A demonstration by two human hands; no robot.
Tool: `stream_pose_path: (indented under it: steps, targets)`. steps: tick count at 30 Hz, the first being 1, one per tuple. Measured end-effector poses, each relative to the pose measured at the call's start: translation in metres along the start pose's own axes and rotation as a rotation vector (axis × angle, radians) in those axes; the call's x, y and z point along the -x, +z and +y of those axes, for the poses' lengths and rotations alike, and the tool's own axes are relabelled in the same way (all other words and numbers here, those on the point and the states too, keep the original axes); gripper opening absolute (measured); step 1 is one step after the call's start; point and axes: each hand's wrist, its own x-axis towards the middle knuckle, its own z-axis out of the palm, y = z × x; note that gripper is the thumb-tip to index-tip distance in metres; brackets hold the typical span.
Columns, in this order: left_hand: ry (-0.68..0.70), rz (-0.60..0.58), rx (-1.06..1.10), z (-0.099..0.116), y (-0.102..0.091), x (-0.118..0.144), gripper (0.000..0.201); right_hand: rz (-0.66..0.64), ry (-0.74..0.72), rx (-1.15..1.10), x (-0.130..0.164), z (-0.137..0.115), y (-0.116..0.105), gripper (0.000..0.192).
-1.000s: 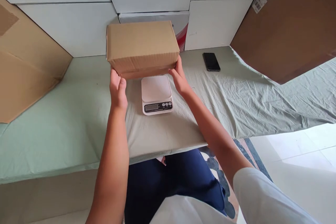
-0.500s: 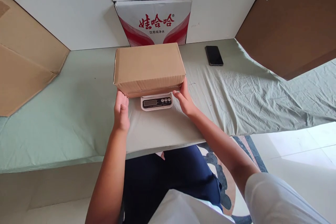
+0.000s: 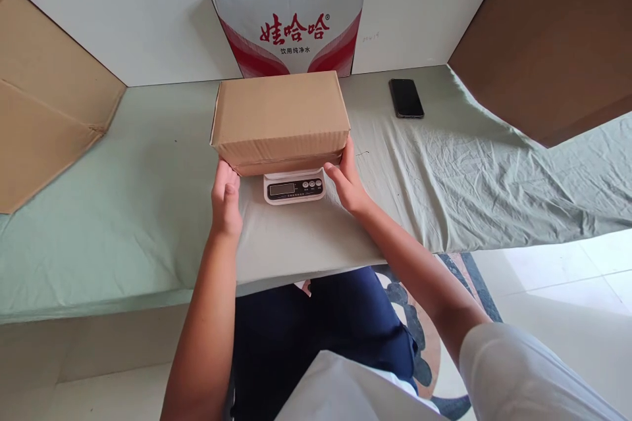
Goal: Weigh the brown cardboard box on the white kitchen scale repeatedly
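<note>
the plain brown cardboard box (image 3: pixel 280 120) has come down onto the small white digital scale (image 3: pixel 294 187), covering its platform, with the left hand (image 3: pixel 226 197) and right hand (image 3: pixel 347 179) loosely cupping its lower corners.

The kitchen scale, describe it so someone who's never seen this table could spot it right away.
On the green-sheeted table, find the plain brown box between both hands. The kitchen scale sits under it, only its front showing: small, white, with a dark display and round buttons.
</note>
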Motion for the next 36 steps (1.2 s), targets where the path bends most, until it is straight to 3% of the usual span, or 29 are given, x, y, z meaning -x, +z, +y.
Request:
stream_pose_path:
  steps: [5, 15, 20, 23, 36]
  targets:
    - [0.019, -0.011, 0.033, -0.001, -0.001, 0.002, 0.088, 0.015, 0.000, 0.040, 0.000, -0.001, 0.000, 0.090]
    - [0.032, -0.018, -0.005, -0.005, -0.005, 0.000, 0.097, 0.038, 0.011, 0.022, 0.001, -0.003, 0.001, 0.092]
    - [0.097, 0.077, -0.014, -0.013, -0.019, -0.004, 0.087, 0.169, 0.017, -0.026, -0.002, 0.002, -0.008, 0.089]
    - [0.107, 0.064, 0.002, -0.015, -0.020, -0.004, 0.084, 0.211, 0.046, -0.016, -0.004, 0.006, -0.013, 0.086]
    - [0.019, -0.025, 0.022, -0.004, -0.003, 0.000, 0.096, 0.057, 0.083, -0.034, 0.002, -0.012, 0.000, 0.082]
